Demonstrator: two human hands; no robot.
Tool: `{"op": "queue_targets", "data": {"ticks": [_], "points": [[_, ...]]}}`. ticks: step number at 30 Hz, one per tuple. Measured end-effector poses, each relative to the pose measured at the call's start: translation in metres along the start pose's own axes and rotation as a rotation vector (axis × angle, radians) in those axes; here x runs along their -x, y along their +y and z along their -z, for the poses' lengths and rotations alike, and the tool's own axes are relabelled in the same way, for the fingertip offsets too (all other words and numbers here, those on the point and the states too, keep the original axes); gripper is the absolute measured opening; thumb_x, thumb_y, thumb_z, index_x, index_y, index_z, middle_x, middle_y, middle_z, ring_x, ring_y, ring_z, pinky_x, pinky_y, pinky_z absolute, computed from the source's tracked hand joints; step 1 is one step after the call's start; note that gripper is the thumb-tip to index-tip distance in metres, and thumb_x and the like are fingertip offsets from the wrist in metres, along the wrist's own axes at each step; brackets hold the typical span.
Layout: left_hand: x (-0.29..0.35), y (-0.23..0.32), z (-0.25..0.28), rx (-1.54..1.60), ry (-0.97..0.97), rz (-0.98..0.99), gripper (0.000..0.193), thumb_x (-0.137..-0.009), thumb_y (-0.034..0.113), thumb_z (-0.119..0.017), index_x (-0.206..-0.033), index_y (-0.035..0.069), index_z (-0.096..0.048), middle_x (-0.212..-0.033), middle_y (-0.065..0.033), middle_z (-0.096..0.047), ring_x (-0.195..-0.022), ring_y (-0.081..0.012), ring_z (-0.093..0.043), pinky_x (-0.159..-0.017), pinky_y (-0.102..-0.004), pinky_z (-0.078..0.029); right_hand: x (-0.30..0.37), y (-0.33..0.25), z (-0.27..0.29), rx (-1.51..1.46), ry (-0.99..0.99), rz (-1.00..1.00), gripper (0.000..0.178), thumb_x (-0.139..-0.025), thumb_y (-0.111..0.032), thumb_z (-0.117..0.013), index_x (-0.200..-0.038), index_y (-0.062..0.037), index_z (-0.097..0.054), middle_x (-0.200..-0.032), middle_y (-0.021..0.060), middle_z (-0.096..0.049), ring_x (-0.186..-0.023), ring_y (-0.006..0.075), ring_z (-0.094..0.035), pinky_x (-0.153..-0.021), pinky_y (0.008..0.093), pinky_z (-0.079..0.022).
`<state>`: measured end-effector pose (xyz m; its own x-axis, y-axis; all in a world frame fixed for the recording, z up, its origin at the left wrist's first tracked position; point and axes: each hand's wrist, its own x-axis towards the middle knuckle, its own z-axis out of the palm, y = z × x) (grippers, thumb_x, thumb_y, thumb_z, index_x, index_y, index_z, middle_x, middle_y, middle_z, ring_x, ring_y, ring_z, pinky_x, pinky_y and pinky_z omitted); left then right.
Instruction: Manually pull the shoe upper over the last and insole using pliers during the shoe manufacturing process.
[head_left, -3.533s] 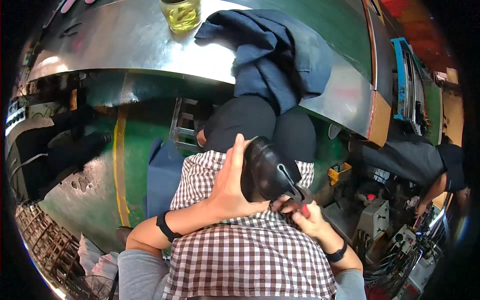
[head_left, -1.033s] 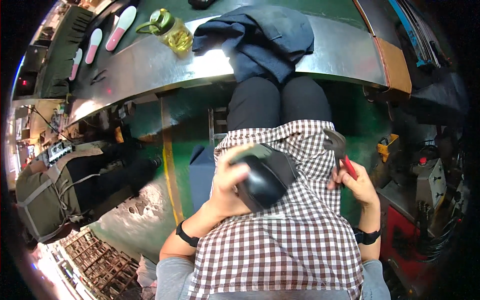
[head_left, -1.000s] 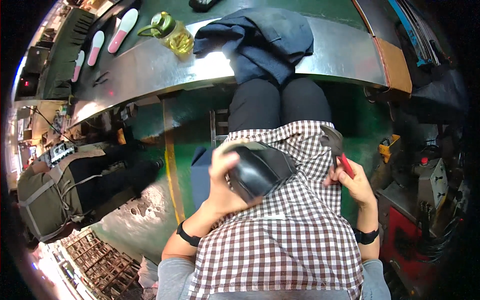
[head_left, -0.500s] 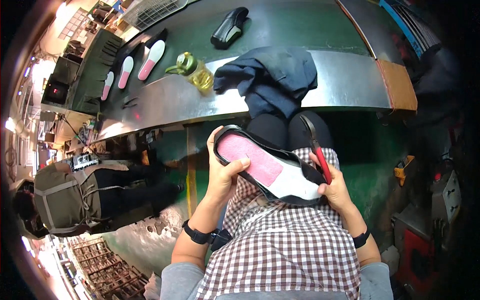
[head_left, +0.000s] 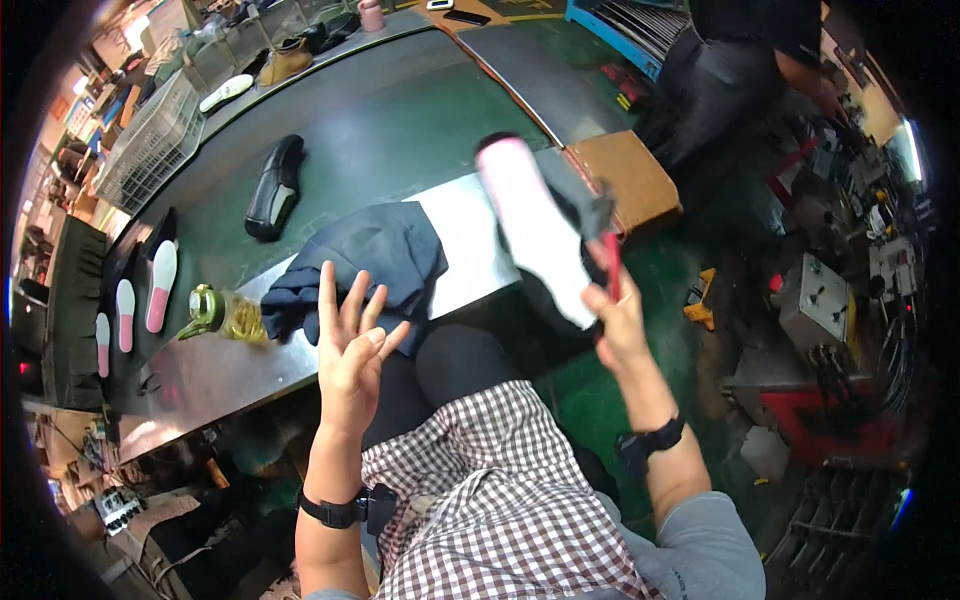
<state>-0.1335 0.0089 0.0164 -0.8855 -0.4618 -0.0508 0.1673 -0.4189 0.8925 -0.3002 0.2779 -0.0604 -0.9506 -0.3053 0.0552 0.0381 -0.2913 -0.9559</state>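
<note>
The right hand (head_left: 612,312) holds a black shoe with a pink-and-white insole (head_left: 538,232) and red-handled metal pliers (head_left: 613,258). The blurry shoe shows over the edge of a long green table (head_left: 385,150). The left hand (head_left: 350,355) is wide, fingers spread, near crumpled dark-blue cloth (head_left: 365,245).

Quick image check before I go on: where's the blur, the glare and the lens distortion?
Head view: the shoe and red-handled pliers in the right hand look smeared, probably by motion; head view: the left hand is fairly crisp; head view: white glare washes out part of the metal table edge, which bows; head view: the corners fall to black.
</note>
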Motion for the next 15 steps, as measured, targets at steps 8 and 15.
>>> {"op": "queue_targets", "data": {"ticks": [8,15], "points": [[-0.101,0.012,0.109,-0.669,0.400,-0.263,0.091,-0.080,0.009,-0.068,-0.158,0.015,-0.022,-0.158,-0.0236,-0.027,-0.146,-0.0363,-0.030,-0.111,-0.0460,-0.036,-0.206,0.022,0.089,0.959,0.331,0.404,0.057,-0.082,0.002,-0.073,-0.136,0.0042,-0.056,-0.140,0.0122,-0.057,-0.130,0.0206,-0.052,-0.111,0.0313,-0.035],[-0.245,0.012,0.210,-1.419,0.676,-0.078,0.107,-0.065,0.023,-0.082,-0.153,0.008,-0.024,-0.154,-0.0288,-0.025,-0.142,-0.0470,-0.025,-0.117,-0.0525,-0.026,-0.274,0.066,0.179,1.067,0.374,0.191,0.044,-0.097,-0.034,-0.063,-0.134,-0.0106,-0.062,-0.121,0.0093,-0.069,-0.111,0.0207,-0.064,-0.095,0.0324,-0.046]]}}
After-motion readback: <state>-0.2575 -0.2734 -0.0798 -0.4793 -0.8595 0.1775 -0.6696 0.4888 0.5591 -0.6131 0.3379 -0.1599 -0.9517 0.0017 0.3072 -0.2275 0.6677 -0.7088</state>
